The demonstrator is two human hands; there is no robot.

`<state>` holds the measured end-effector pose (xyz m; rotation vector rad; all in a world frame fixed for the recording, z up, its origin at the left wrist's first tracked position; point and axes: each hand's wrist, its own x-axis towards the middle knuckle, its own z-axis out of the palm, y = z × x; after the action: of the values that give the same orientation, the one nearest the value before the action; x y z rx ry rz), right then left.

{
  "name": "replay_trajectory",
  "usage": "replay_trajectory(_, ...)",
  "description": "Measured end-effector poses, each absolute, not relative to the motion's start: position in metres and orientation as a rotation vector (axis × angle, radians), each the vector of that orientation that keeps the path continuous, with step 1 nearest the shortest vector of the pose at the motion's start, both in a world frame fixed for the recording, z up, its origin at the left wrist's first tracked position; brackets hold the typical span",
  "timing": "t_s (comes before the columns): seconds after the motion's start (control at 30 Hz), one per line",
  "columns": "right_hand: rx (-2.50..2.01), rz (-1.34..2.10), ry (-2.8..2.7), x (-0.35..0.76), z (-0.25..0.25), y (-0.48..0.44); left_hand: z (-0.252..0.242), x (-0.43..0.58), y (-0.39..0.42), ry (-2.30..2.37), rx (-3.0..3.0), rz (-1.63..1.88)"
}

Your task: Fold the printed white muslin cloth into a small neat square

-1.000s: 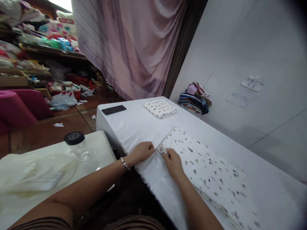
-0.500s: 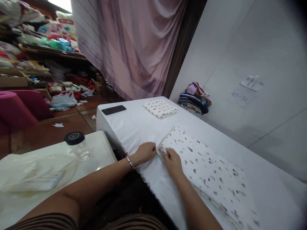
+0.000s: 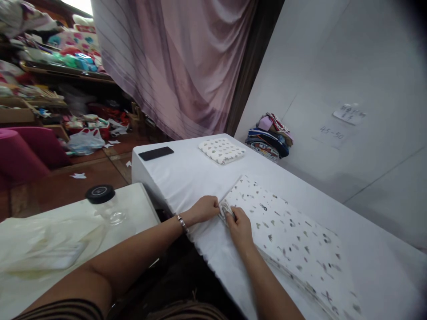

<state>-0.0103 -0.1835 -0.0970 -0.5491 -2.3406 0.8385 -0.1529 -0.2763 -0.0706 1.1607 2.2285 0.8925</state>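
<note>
A white cloth printed with small plants and shapes [image 3: 293, 240] lies folded in a long flat strip on the white-covered table [image 3: 180, 178]. Its near left corner is bunched up between my two hands. My right hand [image 3: 239, 226] is closed on that corner, thumb on top. Beside it, my left hand [image 3: 205, 208] is closed at the corner's left edge, with a bracelet on the wrist; its fingertips are partly hidden. Farther back on the table rests a smaller folded printed cloth [image 3: 222, 151].
A black phone [image 3: 156, 154] lies at the table's far left corner. On a lower white surface at left stand a clear jar with a black lid [image 3: 106, 203] and a plastic bag [image 3: 40, 249]. Folded fabrics [image 3: 268, 138] are piled by the wall.
The view has shifted slightly. Both hands stay at the cloth's corner, and the bunched fold between them looks slightly more turned up.
</note>
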Motion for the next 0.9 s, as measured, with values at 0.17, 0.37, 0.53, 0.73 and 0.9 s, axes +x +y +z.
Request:
replay_trajectory(0.17,-0.543,0.832,-2.34,-0.01,-0.095,-0.186,-0.074,-0.148,-0.278,1.905,0.835,1.145)
replay_trajectory(0.37,-0.53,0.81,-2.344,-0.01,-0.096,-0.188,-0.063,-0.141,-0.289,1.425,0.507,1.434)
replay_trajectory(0.53,-0.485,0.769,-2.38,-0.01,-0.092,-0.189,-0.071,-0.14,-0.284,1.615,0.59,1.404)
replay_trajectory(0.73,-0.507,0.486,-2.356,-0.01,-0.086,-0.193,-0.082,-0.141,-0.282,1.765,0.671,1.416)
replay_trajectory(0.9,-0.47,0.467,-2.468,-0.014,-0.089,-0.197,-0.087,-0.141,-0.284,1.747,0.746,1.437)
